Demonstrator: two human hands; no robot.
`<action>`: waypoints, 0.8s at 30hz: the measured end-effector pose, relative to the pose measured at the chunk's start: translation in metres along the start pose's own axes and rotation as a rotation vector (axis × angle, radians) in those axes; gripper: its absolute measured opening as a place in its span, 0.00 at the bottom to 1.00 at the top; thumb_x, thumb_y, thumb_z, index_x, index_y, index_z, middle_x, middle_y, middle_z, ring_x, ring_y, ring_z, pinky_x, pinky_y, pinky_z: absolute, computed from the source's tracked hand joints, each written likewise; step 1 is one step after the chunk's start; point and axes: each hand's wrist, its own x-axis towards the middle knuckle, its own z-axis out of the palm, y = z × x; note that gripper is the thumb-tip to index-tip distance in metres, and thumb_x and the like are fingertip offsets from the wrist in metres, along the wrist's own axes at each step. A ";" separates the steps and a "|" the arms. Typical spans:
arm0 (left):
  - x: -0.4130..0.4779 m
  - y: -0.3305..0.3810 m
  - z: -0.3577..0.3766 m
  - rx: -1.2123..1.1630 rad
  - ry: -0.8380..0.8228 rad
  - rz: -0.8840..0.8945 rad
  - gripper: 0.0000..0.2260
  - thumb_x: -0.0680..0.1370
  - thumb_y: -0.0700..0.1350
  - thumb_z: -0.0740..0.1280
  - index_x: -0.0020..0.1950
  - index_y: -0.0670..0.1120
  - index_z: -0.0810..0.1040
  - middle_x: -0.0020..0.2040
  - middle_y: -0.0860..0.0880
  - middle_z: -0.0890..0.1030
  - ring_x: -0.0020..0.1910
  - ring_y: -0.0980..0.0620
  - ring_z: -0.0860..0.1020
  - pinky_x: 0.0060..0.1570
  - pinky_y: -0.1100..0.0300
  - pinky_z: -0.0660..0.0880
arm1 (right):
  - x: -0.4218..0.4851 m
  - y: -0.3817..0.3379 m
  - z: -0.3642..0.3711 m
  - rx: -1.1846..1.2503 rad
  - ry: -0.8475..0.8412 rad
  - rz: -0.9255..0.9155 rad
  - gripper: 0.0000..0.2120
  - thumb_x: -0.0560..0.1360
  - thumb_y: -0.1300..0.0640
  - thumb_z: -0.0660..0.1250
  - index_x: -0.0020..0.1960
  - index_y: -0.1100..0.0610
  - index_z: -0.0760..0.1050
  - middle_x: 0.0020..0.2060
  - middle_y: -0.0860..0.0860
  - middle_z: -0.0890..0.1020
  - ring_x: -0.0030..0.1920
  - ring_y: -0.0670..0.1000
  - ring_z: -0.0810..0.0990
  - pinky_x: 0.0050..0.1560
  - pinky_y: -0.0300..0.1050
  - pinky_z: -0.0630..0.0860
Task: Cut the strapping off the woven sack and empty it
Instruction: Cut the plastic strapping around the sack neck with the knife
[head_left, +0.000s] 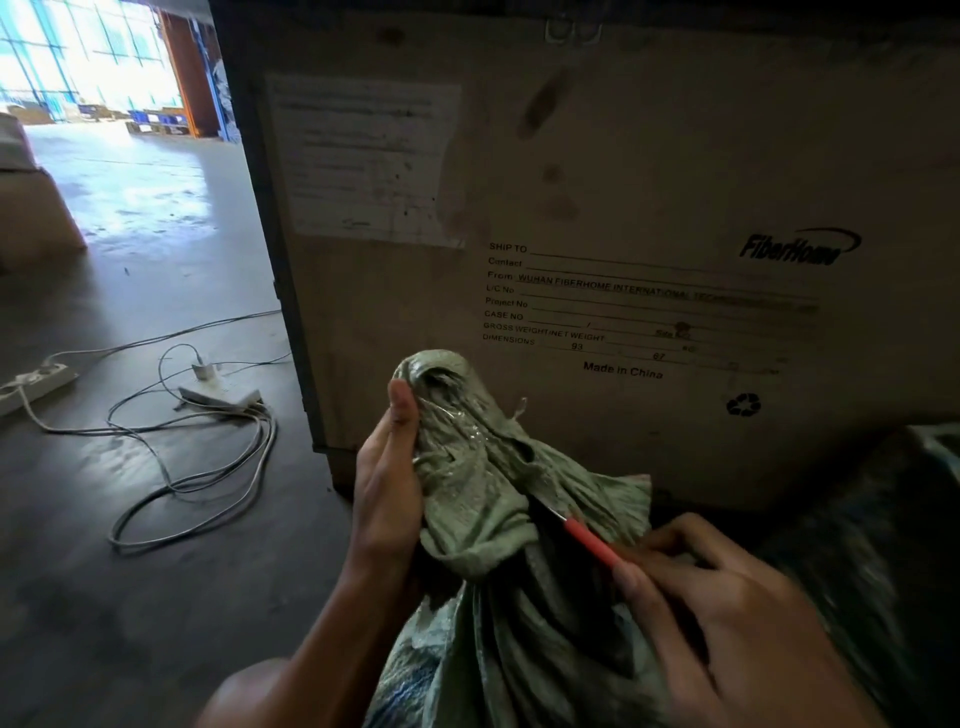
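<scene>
A green woven sack (483, 509) stands in front of me, its neck bunched and wrapped in clear shiny tape (457, 415). My left hand (387, 483) grips the bunched neck from the left, thumb pointing up along it. My right hand (727, 613) holds a red-handled cutter (589, 540). Its metal tip pokes into a fold of the sack just below the wrapped neck. The lower body of the sack runs out of the bottom of the view.
A large cardboard shipping crate (623, 208) stands right behind the sack. White power strips (218, 392) and looping cables (197, 467) lie on the concrete floor at left. Another carton (31, 218) sits far left. Dark bundled material (883, 519) lies at right.
</scene>
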 end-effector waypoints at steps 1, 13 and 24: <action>0.003 0.000 -0.003 -0.004 -0.008 -0.013 0.29 0.77 0.63 0.60 0.60 0.40 0.81 0.52 0.37 0.86 0.53 0.38 0.85 0.56 0.41 0.80 | 0.001 -0.001 -0.005 0.041 -0.023 0.031 0.20 0.75 0.31 0.49 0.41 0.31 0.78 0.39 0.41 0.76 0.42 0.41 0.78 0.40 0.21 0.68; -0.015 -0.015 0.017 0.097 -0.311 -0.119 0.31 0.66 0.74 0.64 0.48 0.50 0.88 0.51 0.40 0.87 0.51 0.43 0.86 0.54 0.46 0.80 | 0.016 -0.020 -0.032 0.475 0.120 0.271 0.13 0.64 0.35 0.71 0.44 0.39 0.81 0.43 0.35 0.82 0.43 0.33 0.80 0.34 0.22 0.72; -0.032 -0.012 0.021 0.165 -0.639 -0.054 0.21 0.64 0.64 0.77 0.44 0.47 0.87 0.38 0.48 0.87 0.36 0.56 0.84 0.34 0.67 0.79 | 0.018 0.008 -0.032 0.621 0.117 0.403 0.10 0.63 0.46 0.77 0.45 0.42 0.84 0.38 0.39 0.86 0.39 0.37 0.85 0.42 0.36 0.78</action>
